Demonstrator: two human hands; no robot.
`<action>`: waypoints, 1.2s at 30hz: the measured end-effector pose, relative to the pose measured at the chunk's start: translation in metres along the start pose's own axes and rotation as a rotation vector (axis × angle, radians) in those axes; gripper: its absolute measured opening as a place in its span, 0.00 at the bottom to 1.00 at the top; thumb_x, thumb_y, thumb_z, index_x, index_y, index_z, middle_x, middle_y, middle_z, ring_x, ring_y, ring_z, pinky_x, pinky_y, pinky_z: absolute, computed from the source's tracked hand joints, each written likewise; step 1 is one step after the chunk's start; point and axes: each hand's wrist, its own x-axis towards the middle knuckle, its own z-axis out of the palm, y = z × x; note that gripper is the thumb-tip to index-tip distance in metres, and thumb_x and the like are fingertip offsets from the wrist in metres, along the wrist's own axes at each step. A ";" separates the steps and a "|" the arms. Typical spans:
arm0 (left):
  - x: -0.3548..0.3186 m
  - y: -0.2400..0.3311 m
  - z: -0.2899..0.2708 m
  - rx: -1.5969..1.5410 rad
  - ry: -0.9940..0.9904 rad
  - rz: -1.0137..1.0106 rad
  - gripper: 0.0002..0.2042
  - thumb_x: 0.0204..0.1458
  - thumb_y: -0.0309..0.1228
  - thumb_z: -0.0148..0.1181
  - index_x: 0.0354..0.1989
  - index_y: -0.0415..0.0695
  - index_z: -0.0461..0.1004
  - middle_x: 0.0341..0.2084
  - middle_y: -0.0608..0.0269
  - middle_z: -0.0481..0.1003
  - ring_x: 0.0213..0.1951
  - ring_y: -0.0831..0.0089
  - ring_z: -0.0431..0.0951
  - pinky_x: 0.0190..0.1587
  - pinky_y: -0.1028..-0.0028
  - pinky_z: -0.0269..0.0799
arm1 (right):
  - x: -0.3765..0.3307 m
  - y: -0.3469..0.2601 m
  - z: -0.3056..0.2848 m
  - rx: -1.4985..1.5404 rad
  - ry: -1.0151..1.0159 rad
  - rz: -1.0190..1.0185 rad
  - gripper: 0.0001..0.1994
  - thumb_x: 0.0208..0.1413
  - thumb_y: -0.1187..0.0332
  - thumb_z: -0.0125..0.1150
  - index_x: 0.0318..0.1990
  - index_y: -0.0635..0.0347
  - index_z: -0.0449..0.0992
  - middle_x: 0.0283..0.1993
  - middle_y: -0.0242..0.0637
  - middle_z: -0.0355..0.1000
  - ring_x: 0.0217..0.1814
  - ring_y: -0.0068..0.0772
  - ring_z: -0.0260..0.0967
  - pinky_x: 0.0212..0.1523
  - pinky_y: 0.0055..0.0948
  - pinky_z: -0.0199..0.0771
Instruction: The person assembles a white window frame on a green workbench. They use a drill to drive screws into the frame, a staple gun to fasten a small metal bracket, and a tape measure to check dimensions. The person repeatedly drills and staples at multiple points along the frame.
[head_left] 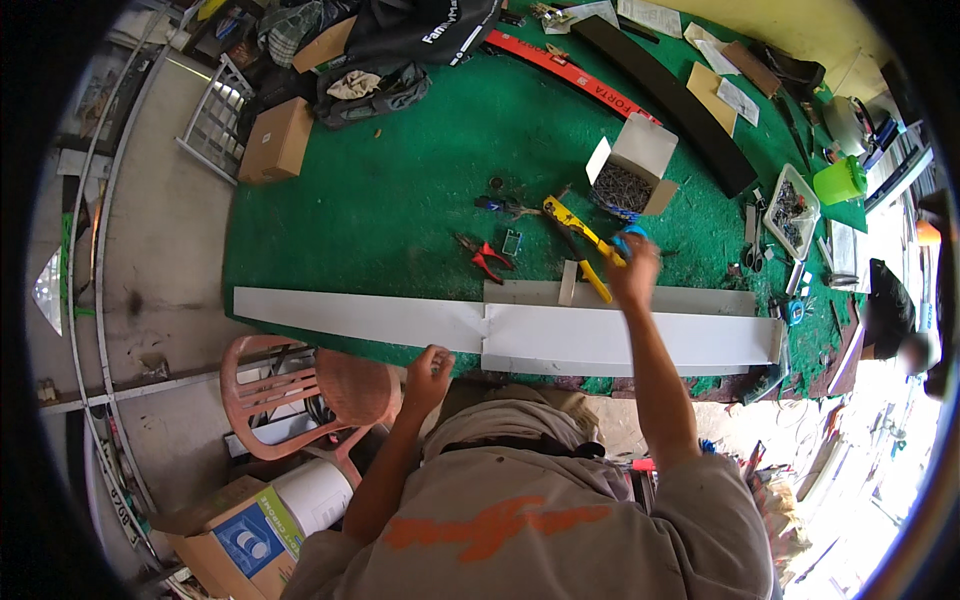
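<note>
A long white panel (360, 312) lies along the near edge of the table, its right end overlapped by a second white piece (640, 338). My left hand (428, 368) is at the panel's near edge, fingers curled; whatever they might hold is too small to make out. Over to the right, my right hand (638, 272) reaches across the white piece. Its fingers are at a round blue object (630, 238) and the end of a yellow hand riveter (575, 228), whose handles are spread. Whether they grip either is hidden. A small light strip (568, 283) lies beside the riveter.
Past the riveter, an open carton (640, 155) holds many small metal pieces. Red-handled pliers (485, 258) lie left of it. A white basket (792, 210), scissors (755, 255), a red level (570, 72) and a long black bar (670, 105) are farther off. A chair (300, 390) stands at left.
</note>
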 end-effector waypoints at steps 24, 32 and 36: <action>0.099 0.001 0.077 0.634 -0.051 0.330 0.07 0.56 0.30 0.56 0.35 0.40 0.68 0.30 0.49 0.74 0.39 0.49 0.74 0.45 0.50 0.63 | -0.196 0.317 -0.313 0.605 0.363 1.439 0.45 0.50 0.32 0.65 0.67 0.53 0.67 0.63 0.44 0.69 0.57 0.44 0.71 0.53 0.46 0.72; 0.106 0.006 0.060 0.472 -0.185 0.270 0.09 0.51 0.30 0.62 0.35 0.41 0.70 0.32 0.50 0.75 0.39 0.49 0.76 0.45 0.53 0.67 | -0.191 0.282 -0.299 0.900 0.642 1.274 0.20 0.61 0.45 0.65 0.42 0.53 0.79 0.30 0.30 0.74 0.26 0.27 0.69 0.28 0.30 0.74; 0.117 0.002 0.023 0.319 -0.170 0.395 0.17 0.46 0.32 0.66 0.45 0.47 0.72 0.43 0.56 0.75 0.49 0.53 0.74 0.51 0.53 0.66 | -0.197 0.219 -0.321 0.852 0.942 1.090 0.19 0.65 0.46 0.60 0.43 0.54 0.78 0.34 0.31 0.76 0.29 0.25 0.70 0.29 0.30 0.75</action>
